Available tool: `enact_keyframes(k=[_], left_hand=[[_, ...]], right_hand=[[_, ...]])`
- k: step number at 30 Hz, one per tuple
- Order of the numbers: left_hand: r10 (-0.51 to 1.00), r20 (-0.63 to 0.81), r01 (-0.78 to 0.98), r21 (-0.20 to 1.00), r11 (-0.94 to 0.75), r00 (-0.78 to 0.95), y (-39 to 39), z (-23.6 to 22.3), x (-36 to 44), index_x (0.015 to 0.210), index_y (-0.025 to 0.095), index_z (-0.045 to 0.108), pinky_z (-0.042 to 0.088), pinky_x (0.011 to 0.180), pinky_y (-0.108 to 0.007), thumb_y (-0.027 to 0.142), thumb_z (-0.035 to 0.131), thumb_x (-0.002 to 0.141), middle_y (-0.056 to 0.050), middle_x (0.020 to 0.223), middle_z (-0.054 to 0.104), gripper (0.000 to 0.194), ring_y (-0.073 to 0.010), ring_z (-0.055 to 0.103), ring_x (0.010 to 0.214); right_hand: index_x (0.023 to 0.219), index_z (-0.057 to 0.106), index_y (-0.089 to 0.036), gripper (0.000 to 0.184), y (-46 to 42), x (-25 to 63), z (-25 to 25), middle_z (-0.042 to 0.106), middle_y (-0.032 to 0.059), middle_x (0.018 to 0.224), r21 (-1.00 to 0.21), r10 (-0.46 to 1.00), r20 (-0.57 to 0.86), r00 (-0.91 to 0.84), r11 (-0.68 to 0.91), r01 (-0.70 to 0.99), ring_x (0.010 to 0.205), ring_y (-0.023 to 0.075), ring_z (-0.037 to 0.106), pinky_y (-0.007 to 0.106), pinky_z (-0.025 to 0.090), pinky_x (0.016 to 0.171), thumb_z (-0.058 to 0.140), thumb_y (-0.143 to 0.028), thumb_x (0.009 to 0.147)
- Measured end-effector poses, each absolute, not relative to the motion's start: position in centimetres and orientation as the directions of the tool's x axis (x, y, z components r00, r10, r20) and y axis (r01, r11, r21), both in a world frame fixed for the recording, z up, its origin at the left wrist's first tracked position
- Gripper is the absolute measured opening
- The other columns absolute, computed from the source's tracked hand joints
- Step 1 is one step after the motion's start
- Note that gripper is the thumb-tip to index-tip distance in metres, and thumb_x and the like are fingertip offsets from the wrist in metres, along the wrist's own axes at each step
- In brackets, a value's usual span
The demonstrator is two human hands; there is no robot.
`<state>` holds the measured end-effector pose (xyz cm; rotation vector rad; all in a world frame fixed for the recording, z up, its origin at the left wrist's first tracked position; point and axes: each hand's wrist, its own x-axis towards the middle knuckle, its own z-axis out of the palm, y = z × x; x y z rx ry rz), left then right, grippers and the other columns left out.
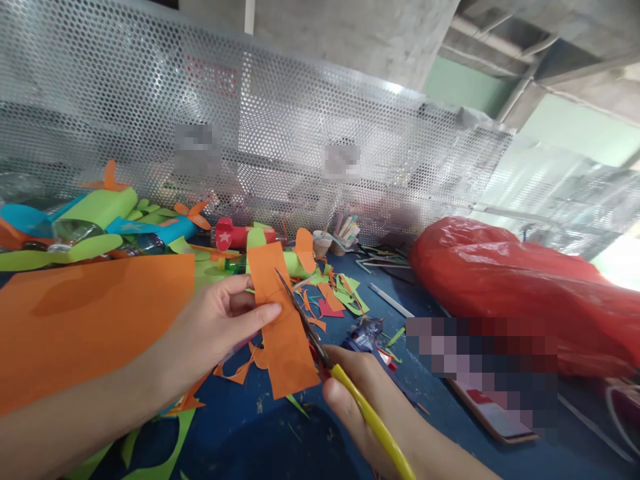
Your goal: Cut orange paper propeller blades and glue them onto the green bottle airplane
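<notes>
My left hand [220,320] pinches a strip of orange paper [281,333] between thumb and fingers and holds it upright over the blue table [240,427]. My right hand [360,393] grips scissors [310,327] with yellow handles. The blades are open and lie against the right edge of the strip. Orange offcuts [245,367] lie just under the strip.
A large orange sheet [85,320] lies at the left. Paper-covered bottle planes [100,213] and green scraps [345,293] crowd the back by the perforated metal screen [300,133]. A red plastic bag [520,287] fills the right side. A small cup with sticks [323,241] stands at the back.
</notes>
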<state>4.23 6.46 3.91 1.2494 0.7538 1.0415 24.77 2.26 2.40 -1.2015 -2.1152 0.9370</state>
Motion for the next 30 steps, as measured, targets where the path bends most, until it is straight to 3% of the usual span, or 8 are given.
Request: enact_keyframes(k=[8, 20, 30], left_hand=[[0.932, 0.090, -0.218, 0.976, -0.013, 0.351, 6.16, 4.07, 4.28, 0.114, 0.024, 0.065, 0.057, 0.080, -0.032, 0.031, 0.066, 0.083, -0.003, 0.105, 0.075, 0.032, -0.0225, 0.071, 0.091], [0.957, 0.053, -0.192, 0.981, 0.003, 0.284, 6.62, 4.44, 4.38, 0.099, 0.023, 0.072, 0.057, 0.066, -0.026, 0.034, 0.063, 0.084, 0.000, 0.087, 0.078, 0.020, -0.0158, 0.070, 0.063], [0.953, 0.028, -0.213, 0.976, 0.038, 0.300, 6.07, 4.18, 3.82, 0.107, 0.023, 0.068, 0.057, 0.074, -0.035, 0.038, 0.064, 0.083, -0.004, 0.093, 0.077, 0.029, -0.0254, 0.072, 0.082]], right_hand=[[0.079, 0.053, -0.015, 0.069, 1.95, 24.96, 2.21, 0.040, -0.0027, 0.064, -0.774, 0.885, 0.104, -0.454, 0.359, 0.522, 0.058, 0.0116, 0.029, 0.024, 0.023, 0.048, 0.028, -0.079, 0.081], [0.068, 0.043, -0.018, 0.069, 2.15, 24.97, 1.85, 0.032, -0.0046, 0.059, -0.739, 0.900, 0.086, -0.427, 0.346, 0.578, 0.053, 0.0099, 0.026, 0.024, 0.018, 0.044, 0.027, -0.084, 0.076], [0.070, 0.042, -0.018, 0.067, 1.96, 25.22, 1.66, 0.033, -0.0048, 0.059, -0.715, 0.892, 0.070, -0.447, 0.357, 0.601, 0.053, 0.0097, 0.026, 0.024, 0.018, 0.044, 0.028, -0.083, 0.077]])
